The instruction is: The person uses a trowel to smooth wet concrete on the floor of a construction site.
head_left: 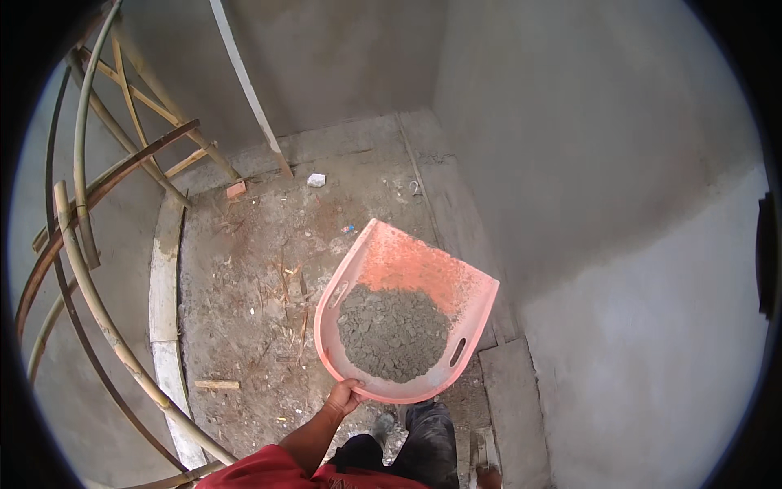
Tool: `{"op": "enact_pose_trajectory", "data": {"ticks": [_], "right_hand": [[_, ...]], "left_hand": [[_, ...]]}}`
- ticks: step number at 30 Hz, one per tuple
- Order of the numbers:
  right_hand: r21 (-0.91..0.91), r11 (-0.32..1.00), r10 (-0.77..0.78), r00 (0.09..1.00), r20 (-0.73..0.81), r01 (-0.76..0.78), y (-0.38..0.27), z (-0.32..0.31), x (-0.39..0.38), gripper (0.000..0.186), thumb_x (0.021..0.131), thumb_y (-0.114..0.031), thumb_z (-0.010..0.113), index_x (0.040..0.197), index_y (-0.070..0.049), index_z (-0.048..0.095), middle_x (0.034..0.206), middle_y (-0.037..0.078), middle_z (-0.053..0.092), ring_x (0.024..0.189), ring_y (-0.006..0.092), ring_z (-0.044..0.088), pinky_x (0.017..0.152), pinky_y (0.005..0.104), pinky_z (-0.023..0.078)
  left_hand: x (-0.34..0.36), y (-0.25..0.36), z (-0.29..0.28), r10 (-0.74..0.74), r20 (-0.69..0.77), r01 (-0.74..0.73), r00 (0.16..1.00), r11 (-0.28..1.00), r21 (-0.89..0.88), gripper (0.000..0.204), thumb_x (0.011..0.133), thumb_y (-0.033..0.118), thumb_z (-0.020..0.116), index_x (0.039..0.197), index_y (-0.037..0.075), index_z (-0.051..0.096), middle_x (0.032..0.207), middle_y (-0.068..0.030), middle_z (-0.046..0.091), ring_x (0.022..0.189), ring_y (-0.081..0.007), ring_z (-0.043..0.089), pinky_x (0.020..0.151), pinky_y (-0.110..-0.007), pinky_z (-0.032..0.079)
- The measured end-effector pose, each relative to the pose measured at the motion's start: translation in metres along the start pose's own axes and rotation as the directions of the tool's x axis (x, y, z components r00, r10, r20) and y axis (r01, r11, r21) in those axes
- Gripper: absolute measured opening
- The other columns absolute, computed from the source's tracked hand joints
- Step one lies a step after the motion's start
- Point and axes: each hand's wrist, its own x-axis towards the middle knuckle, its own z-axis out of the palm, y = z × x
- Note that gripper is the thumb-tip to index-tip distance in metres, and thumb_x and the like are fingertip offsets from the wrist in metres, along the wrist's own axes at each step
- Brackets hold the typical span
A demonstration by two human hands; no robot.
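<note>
My left hand (345, 398) is closed on the near rim of a salmon-pink plastic scoop pan (407, 265). The pan has a rounded raised wall near me, a straight far edge and a slot in each side wall. A heap of grey wet mortar (395, 332) lies inside it, toward the rounded end. Low in the picture, right of my legs, what seems to be my right hand (489, 477) shows only in part, apart from the pan; its fingers cannot be made out.
Bamboo poles and boards form a scaffold (106, 175) on the left. A pale plank (252, 90) leans on the far wall. Plastered walls (586, 122) rise on the right and ahead. On the debris-strewn floor lie a brick piece (236, 190), a white lump (316, 180) and a wood offcut (217, 385).
</note>
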Motion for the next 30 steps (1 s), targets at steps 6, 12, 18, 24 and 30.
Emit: {"op": "enact_pose_trajectory", "data": {"ticks": [6, 12, 18, 24, 30], "right_hand": [[-0.185, 0.878, 0.464, 0.697, 0.547, -0.441, -0.076, -0.072, 0.12, 0.059, 0.087, -0.058, 0.061, 0.101, -0.001, 0.066, 0.093, 0.023, 0.068, 0.088, 0.036, 0.067, 0.079, 0.0452, 0.053], [-0.48, 0.863, 0.468, 0.604, 0.645, -0.156, -0.055, -0.154, 0.394, 0.063, 0.09, -0.06, 0.053, 0.093, 0.0, 0.069, 0.084, 0.022, 0.068, 0.08, 0.0343, 0.068, 0.075, 0.044, 0.053], [-0.065, 0.998, 0.008, 0.999, -0.042, -0.011, -0.291, -0.274, 0.677, 0.066, 0.089, -0.044, 0.06, 0.126, 0.01, 0.053, 0.102, 0.028, 0.062, 0.092, 0.0401, 0.062, 0.087, 0.0448, 0.049], [-0.031, 0.997, -0.072, 0.987, -0.143, 0.068, -0.385, -0.272, 0.854, 0.055, 0.091, -0.044, 0.061, 0.117, 0.003, 0.058, 0.073, 0.022, 0.067, 0.061, 0.0313, 0.068, 0.066, 0.0415, 0.054], [0.269, 0.908, 0.249, 0.931, 0.267, -0.32, -0.45, -0.179, 0.944, 0.035, 0.09, -0.032, 0.066, 0.106, -0.001, 0.067, 0.065, 0.011, 0.063, 0.048, 0.0206, 0.059, 0.047, 0.0371, 0.048]], "left_hand": [[-0.008, 0.092, 0.032, 0.045, -0.181, -0.063, 0.982, 0.993, -0.096, 0.022, 0.081, -0.002, 0.053, 0.102, -0.007, 0.051, 0.101, -0.0193, 0.06, 0.098, -0.0379, 0.064, 0.091, -0.055, 0.056], [0.025, 0.136, 0.09, 0.125, -0.399, -0.234, 0.908, 0.943, -0.238, 0.017, 0.075, -0.001, 0.053, 0.092, -0.002, 0.052, 0.094, -0.0159, 0.06, 0.092, -0.037, 0.065, 0.089, -0.054, 0.058], [0.068, 0.203, 0.097, 0.21, -0.487, -0.423, 0.848, 0.822, -0.382, 0.009, 0.077, -0.002, 0.052, 0.086, -0.003, 0.051, 0.093, -0.0181, 0.061, 0.093, -0.0381, 0.065, 0.091, -0.056, 0.057], [0.16, 0.261, 0.156, 0.217, -0.538, -0.496, 0.814, 0.741, -0.452, 0.013, 0.076, -0.004, 0.051, 0.089, -0.005, 0.051, 0.094, -0.0198, 0.062, 0.093, -0.0391, 0.065, 0.092, -0.055, 0.056], [0.308, 0.334, 0.182, 0.186, -0.542, -0.425, 0.82, 0.832, -0.357, 0.02, 0.076, 0.0, 0.055, 0.095, -0.003, 0.054, 0.097, -0.0164, 0.062, 0.094, -0.0346, 0.066, 0.088, -0.05, 0.059]]}}
